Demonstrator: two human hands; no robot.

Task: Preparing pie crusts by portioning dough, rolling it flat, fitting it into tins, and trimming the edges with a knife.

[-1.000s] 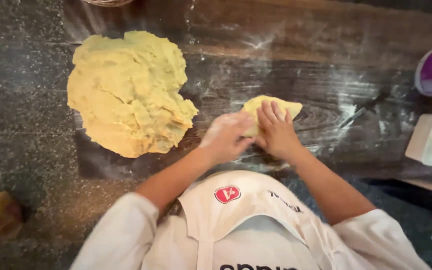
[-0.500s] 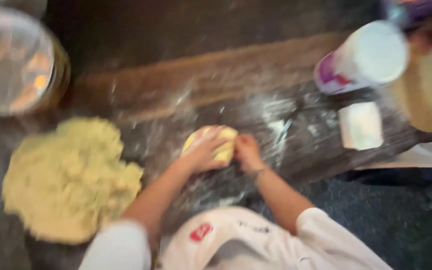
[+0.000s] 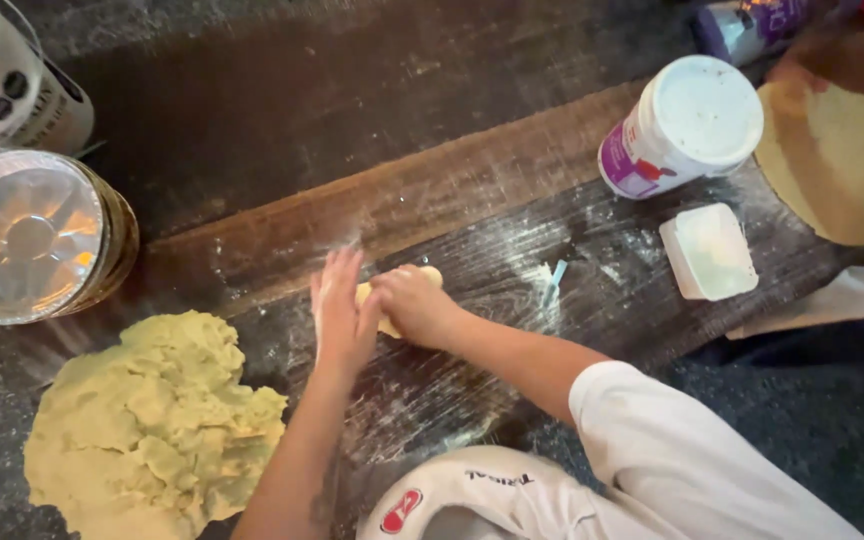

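Both hands on a small yellow dough piece (image 3: pixel 397 300) at mid-surface: left hand (image 3: pixel 342 315) flat against its left side, fingers (image 3: pixel 337 275) spread and released, right hand (image 3: pixel 414 305) curled over the top, fingers clenched on it. Floured dark wooden surface (image 3: pixel 472 380) also carries a big lump of yellow dough (image 3: pixel 147 430) at lower left and a stack of foil pans (image 3: pixel 27 235), empty on top, at far left. Right side: lidded white tub (image 3: pixel 687 125), contents hidden, a small white rectangular container (image 3: pixel 709 250) with pale stuff inside, a rolled-out dough round (image 3: pixel 842 165) under another person's hand (image 3: pixel 802 70).
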